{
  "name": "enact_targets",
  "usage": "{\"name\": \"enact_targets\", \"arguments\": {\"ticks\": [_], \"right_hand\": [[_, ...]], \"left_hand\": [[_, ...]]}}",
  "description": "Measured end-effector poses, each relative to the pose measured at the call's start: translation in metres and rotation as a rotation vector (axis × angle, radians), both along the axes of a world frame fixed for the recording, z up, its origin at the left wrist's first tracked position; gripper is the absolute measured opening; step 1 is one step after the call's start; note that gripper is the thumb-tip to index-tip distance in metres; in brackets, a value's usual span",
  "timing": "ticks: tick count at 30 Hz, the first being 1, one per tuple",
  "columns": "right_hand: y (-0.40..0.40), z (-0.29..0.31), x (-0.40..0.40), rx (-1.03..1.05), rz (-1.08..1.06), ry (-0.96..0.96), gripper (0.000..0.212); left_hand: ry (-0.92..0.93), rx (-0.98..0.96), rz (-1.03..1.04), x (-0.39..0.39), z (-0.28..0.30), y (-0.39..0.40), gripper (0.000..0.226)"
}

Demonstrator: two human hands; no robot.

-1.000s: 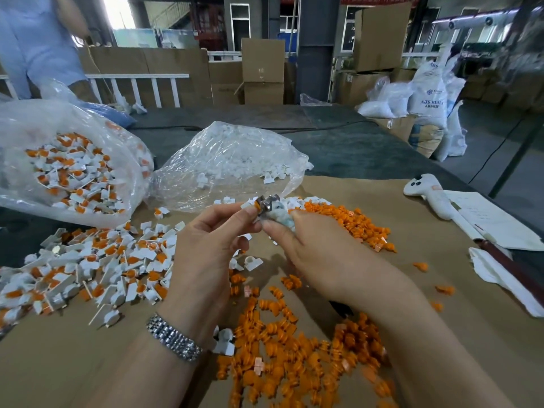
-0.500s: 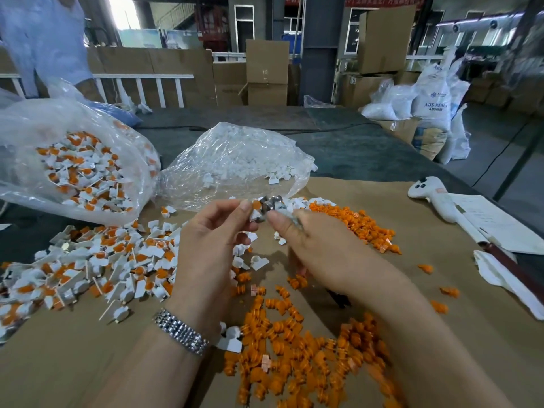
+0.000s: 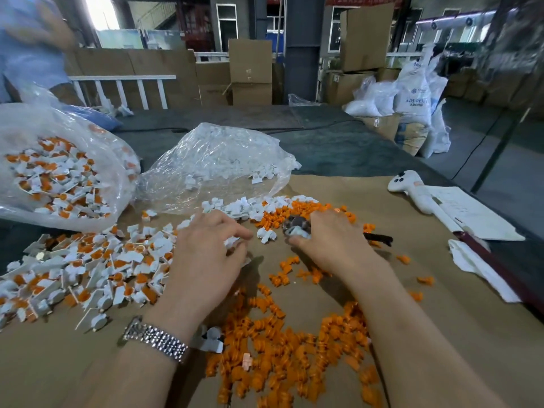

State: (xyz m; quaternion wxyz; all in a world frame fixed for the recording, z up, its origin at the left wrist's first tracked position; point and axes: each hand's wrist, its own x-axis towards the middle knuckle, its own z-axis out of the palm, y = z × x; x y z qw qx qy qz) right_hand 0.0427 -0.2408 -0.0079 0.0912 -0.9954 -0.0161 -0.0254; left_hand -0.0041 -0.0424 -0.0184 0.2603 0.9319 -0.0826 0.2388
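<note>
My left hand (image 3: pixel 206 254) hovers low over the cardboard sheet (image 3: pixel 412 334), fingers curled down onto small white plastic pieces (image 3: pixel 266 234) at the edge of the white pile (image 3: pixel 244 206). My right hand (image 3: pixel 332 240) grips a small metal tool wrapped in white (image 3: pixel 295 228), fingertips over the far orange pile (image 3: pixel 297 212). A big pile of orange plugs (image 3: pixel 279 348) lies between my forearms. Assembled white-and-orange pieces (image 3: pixel 85 266) are heaped at the left.
A clear bag of assembled pieces (image 3: pixel 59 172) sits far left and a clear bag of white pieces (image 3: pixel 217 163) behind the hands. A white handheld controller (image 3: pixel 412 189), papers (image 3: pixel 471 213) and a cloth (image 3: pixel 477 266) lie at the right. Another person (image 3: pixel 26 42) stands back left.
Both hands have come apart and dropped from chest height to the sheet. The left hand went to the white pieces; the right carried the tool toward the far orange pile.
</note>
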Motion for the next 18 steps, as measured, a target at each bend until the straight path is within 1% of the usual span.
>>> {"name": "enact_targets", "arguments": {"ticks": [2, 3, 5, 7, 8, 10, 12, 14, 16, 18], "right_hand": [[0.002, -0.003, 0.0, -0.082, 0.006, -0.021, 0.051], [0.002, -0.004, 0.0, -0.106, 0.01, -0.023, 0.052], [0.002, -0.004, 0.0, -0.089, 0.012, 0.0, 0.054], [0.002, 0.0, -0.001, -0.029, 0.014, 0.012, 0.055], [0.002, 0.004, -0.001, 0.001, 0.029, -0.006, 0.053], [0.002, 0.012, -0.004, 0.073, 0.11, -0.046, 0.038], [0.004, 0.017, -0.008, 0.118, 0.218, 0.003, 0.025], [0.008, 0.018, -0.013, 0.072, 0.288, 0.083, 0.024], [0.012, 0.015, -0.015, 0.028, 0.32, 0.098, 0.021], [0.013, 0.014, -0.016, 0.033, 0.334, 0.091, 0.018]], "left_hand": [[0.052, 0.12, 0.023, 0.002, -0.003, 0.0, 0.016], [0.073, 0.144, 0.043, 0.003, -0.004, 0.001, 0.018], [0.099, 0.142, 0.031, 0.004, -0.004, 0.002, 0.02], [0.108, 0.186, -0.032, 0.004, -0.005, -0.002, 0.023], [0.104, 0.225, -0.054, 0.004, -0.007, -0.005, 0.026], [0.091, 0.261, -0.05, 0.004, -0.009, -0.008, 0.032], [0.086, 0.261, 0.0, 0.004, -0.008, -0.007, 0.033], [0.117, 0.297, 0.067, 0.006, -0.007, -0.004, 0.033], [0.162, 0.334, 0.113, 0.006, -0.006, -0.002, 0.034], [0.185, 0.374, 0.131, 0.004, -0.006, 0.0, 0.032]]}}
